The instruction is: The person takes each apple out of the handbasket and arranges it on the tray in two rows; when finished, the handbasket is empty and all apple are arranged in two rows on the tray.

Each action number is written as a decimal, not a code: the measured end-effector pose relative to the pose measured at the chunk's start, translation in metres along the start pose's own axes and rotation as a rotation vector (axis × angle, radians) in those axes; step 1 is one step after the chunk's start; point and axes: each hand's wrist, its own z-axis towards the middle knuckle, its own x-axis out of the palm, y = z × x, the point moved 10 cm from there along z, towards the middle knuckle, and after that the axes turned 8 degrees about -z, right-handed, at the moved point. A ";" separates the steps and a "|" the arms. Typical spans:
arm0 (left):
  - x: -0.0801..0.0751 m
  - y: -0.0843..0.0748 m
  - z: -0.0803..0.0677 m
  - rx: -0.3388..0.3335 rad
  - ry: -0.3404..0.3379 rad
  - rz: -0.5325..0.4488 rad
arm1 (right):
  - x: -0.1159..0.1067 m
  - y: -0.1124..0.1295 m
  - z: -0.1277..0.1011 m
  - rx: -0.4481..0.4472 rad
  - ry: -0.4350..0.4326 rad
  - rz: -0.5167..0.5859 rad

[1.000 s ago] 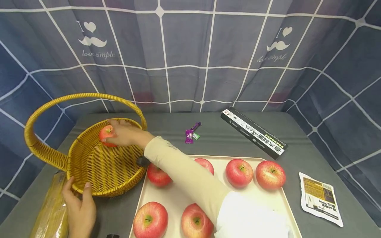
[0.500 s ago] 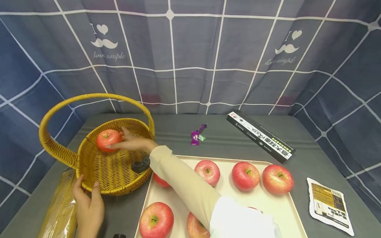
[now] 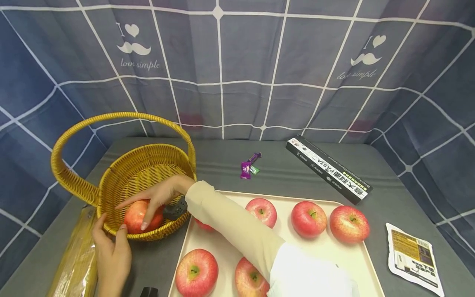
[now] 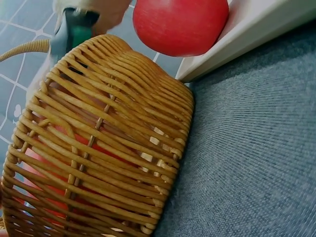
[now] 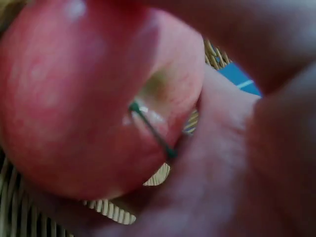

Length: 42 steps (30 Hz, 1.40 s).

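My right hand (image 3: 159, 196) grips 1 apple (image 3: 139, 216) inside the basket (image 3: 148, 165) (near its front rim); my left hand (image 3: 109, 251) holds that rim.

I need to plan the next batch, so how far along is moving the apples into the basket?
Barely begun. The right hand grips one apple inside the wicker basket, the only apple there, while the left hand holds the rim. Six apples remain on the cream tray, one mostly hidden behind the sleeve.

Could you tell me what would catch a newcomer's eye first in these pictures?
The yellow wicker basket with its tall handle, at the left of the grey table, where the right hand grips a red apple and the left hand holds the near rim. Beside it, a cream tray holds more red apples.
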 end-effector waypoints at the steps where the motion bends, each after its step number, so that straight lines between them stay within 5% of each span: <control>1: 0.001 0.000 0.001 -0.005 0.004 0.007 | -0.001 0.000 -0.005 0.016 0.003 -0.029; 7: 0.003 0.004 0.004 -0.021 -0.002 0.076 | -0.019 0.012 -0.058 0.072 -0.129 -0.252; 12: 0.000 0.010 0.004 -0.041 -0.006 0.107 | -0.022 0.040 -0.130 -0.077 -0.279 -0.270; 16: -0.001 0.017 0.001 -0.107 0.006 0.135 | -0.008 0.046 -0.208 -0.167 -0.377 -0.264; 23: 0.002 0.025 0.000 -0.172 0.042 0.141 | 0.042 -0.003 -0.354 -0.050 -0.597 -0.421; 28: 0.004 0.024 0.001 -0.157 0.021 0.097 | 0.102 -0.053 -0.436 0.067 -0.777 -0.401; 33: 0.000 0.021 0.001 -0.113 -0.026 0.079 | 0.160 -0.102 -0.473 0.205 -0.858 -0.267; 37: -0.001 0.019 0.002 -0.087 -0.038 0.105 | 0.192 -0.121 -0.470 0.193 -0.903 -0.278; 42: 0.000 0.021 0.002 -0.113 -0.036 0.120 | 0.210 -0.129 -0.469 0.301 -1.004 -0.341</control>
